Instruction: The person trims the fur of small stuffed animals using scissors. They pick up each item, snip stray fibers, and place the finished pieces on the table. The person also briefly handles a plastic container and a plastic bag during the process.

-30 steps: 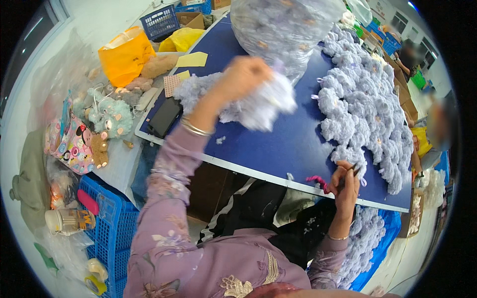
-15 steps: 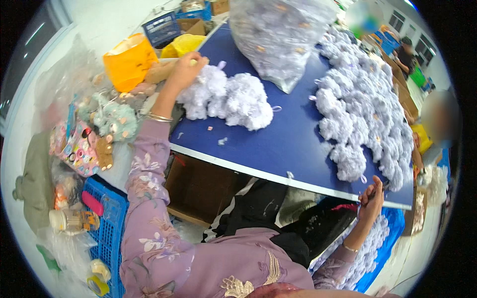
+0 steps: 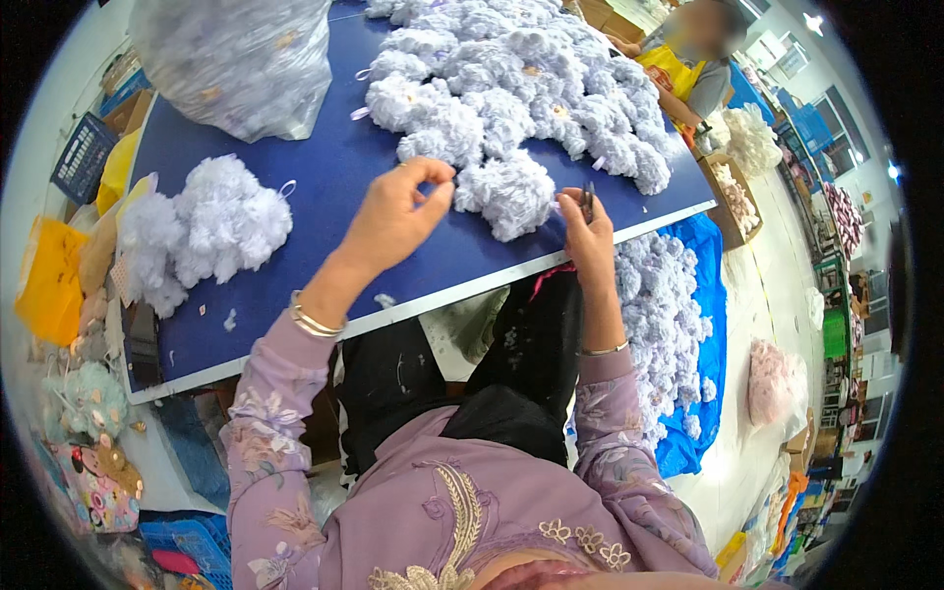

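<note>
Fluffy pieces [image 3: 506,192]: pale lavender, a few small orange spots. Snips [image 3: 588,202]: dark. Table [image 3: 324,211]: deep blue, white edge. Shirt [image 3: 393,501]: mauve, floral-print sleeves [image 3: 270,442], gold embroidery [image 3: 462,521]. Trousers [image 3: 531,344]: black. Plastic sheet [image 3: 715,315]: bright blue. Bag [image 3: 49,280]: orange-yellow. Plush toy [image 3: 88,398]: pale teal. Pouch [image 3: 93,497]: pink, multicolour print. Lower-left crate [image 3: 192,536]: blue.

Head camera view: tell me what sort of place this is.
Likely a plush-goods workshop: many alike fluffy lavender plush pieces cover part of the blue table, more fill a clear plastic bag, and a heap lies on blue sheeting.
</note>
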A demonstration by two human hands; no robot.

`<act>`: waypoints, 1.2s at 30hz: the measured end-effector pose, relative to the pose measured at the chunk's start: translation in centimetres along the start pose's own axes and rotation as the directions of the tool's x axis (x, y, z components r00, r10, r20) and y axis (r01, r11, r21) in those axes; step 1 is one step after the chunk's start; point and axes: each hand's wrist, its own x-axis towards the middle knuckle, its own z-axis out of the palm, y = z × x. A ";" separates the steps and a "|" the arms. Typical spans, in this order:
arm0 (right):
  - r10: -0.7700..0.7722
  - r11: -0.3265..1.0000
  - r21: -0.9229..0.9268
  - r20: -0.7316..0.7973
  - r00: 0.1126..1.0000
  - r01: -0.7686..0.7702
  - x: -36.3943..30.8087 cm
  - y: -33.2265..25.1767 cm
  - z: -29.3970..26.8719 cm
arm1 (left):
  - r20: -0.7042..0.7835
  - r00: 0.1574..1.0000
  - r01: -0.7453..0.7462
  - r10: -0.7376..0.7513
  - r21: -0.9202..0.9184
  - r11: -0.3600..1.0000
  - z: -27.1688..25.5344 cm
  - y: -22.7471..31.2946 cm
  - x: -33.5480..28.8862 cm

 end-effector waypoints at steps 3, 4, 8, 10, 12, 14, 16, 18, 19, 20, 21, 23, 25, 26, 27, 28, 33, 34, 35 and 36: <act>-0.067 0.997 -0.022 0.056 0.996 0.069 0.1 0.4 0.4 | 0.016 0.976 -0.218 0.219 0.196 0.956 3.2 -0.4 0.9; -0.081 0.995 0.065 0.080 0.993 0.076 -0.2 0.1 0.9 | 0.048 0.954 -0.298 0.295 0.252 0.921 4.1 -0.7 1.1; -0.200 0.975 -0.069 0.141 0.970 0.211 -0.4 0.1 2.2 | 0.219 0.937 -0.341 0.272 0.398 0.852 6.1 -1.2 0.2; -0.079 0.997 -0.012 0.167 0.983 0.082 -0.6 -0.2 2.5 | 0.218 0.938 -0.340 0.269 0.431 0.836 6.1 -1.2 0.0; -0.155 0.988 0.046 0.177 0.972 0.149 -1.1 0.1 3.2 | 0.215 0.940 -0.336 0.264 0.463 0.820 5.9 -1.2 -0.2; -0.083 0.992 0.117 0.253 0.964 0.054 -1.6 -0.3 3.3 | 0.211 0.943 -0.330 0.257 0.495 0.804 5.7 -1.3 -0.3; -0.061 0.985 0.170 0.324 0.944 0.005 -1.8 -0.5 2.9 | 0.227 0.922 -0.385 0.315 0.447 0.807 5.4 -1.9 -0.4; -0.026 0.983 0.179 0.346 0.938 -0.039 -1.8 -0.7 2.4 | 0.238 0.906 -0.420 0.350 0.395 0.817 4.9 -2.4 -0.3; -0.015 0.982 0.182 0.351 0.936 -0.052 -1.8 -0.8 2.3 | 0.242 0.902 -0.426 0.357 0.367 0.827 4.7 -2.5 -0.2; -0.005 0.980 0.186 0.356 0.935 -0.066 -1.9 -0.8 2.3 | 0.246 0.898 -0.431 0.364 0.339 0.836 4.6 -2.6 -0.1; -0.010 0.978 0.196 0.355 0.935 -0.064 -1.9 -0.8 2.3 | 0.251 0.900 -0.427 0.357 0.336 0.840 4.6 -2.6 0.0; -0.020 0.974 0.217 0.354 0.935 -0.061 -1.9 -0.7 2.3 | 0.261 0.902 -0.418 0.344 0.329 0.847 4.6 -2.3 0.1; -0.035 0.976 0.213 0.352 0.935 -0.043 -2.0 -0.7 2.3 | 0.261 0.903 -0.418 0.342 0.346 0.840 4.8 -1.9 0.1; -0.043 0.977 0.211 0.351 0.935 -0.034 -2.0 -0.6 2.2 | 0.261 0.903 -0.418 0.341 0.354 0.837 4.9 -1.8 0.1; -0.050 0.977 0.211 0.355 0.934 -0.028 -2.0 -0.5 2.2 | 0.268 0.903 -0.417 0.336 0.356 0.836 4.8 -1.7 0.0; -0.056 0.977 0.211 0.358 0.932 -0.023 -2.0 -0.4 2.2 | 0.275 0.902 -0.416 0.332 0.358 0.836 4.8 -1.6 -0.1; -0.082 0.980 0.199 0.369 0.926 0.008 -2.1 -0.1 2.3 | 0.316 0.866 -0.487 0.387 0.360 0.795 4.8 -1.5 -0.5; -0.093 0.981 0.192 0.361 0.928 0.023 -2.1 -0.1 2.4 | 0.330 0.850 -0.516 0.411 0.364 0.775 5.2 -1.2 -0.6; -0.103 0.982 0.184 0.353 0.930 0.039 -2.1 0.0 2.4 | 0.345 0.832 -0.545 0.434 0.367 0.754 5.4 -1.1 -0.6; -0.077 0.981 0.194 0.335 0.939 0.012 -2.0 -0.1 2.5 | 0.329 0.846 -0.523 0.421 0.355 0.775 5.4 -1.1 -0.5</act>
